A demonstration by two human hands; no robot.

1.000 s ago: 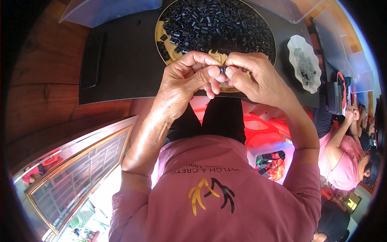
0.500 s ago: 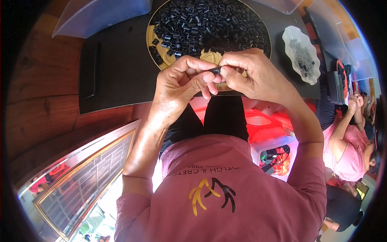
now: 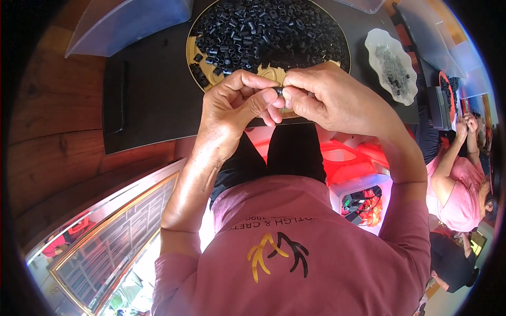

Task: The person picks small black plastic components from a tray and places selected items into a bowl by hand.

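Note:
My left hand point(image 3: 224, 105) pinches a small black part point(image 3: 279, 91) between thumb and forefinger, its other fingers curled beneath. From the other side, the thumb and forefinger of my right hand point(image 3: 327, 100) close on the same part's end. Fingertips cover most of it, so its full shape is hidden. Just beyond both hands lies a round gold tray point(image 3: 211, 71), heaped with many short black tubular pieces point(image 3: 263, 31). The near edge of the tray is partly behind my hands.
To the right, a white wavy-edged dish point(image 3: 372, 50) holds small clear bits with some dark ones. A translucent plastic bin point(image 3: 126, 26) stands at the far left of the black tabletop point(image 3: 153, 100). Another person point(image 3: 456, 184) in pink works at the right.
Both hands stay together at nearly the same spot. The fingers have closed in tighter, so less of the black part shows. The whole view has shifted slightly.

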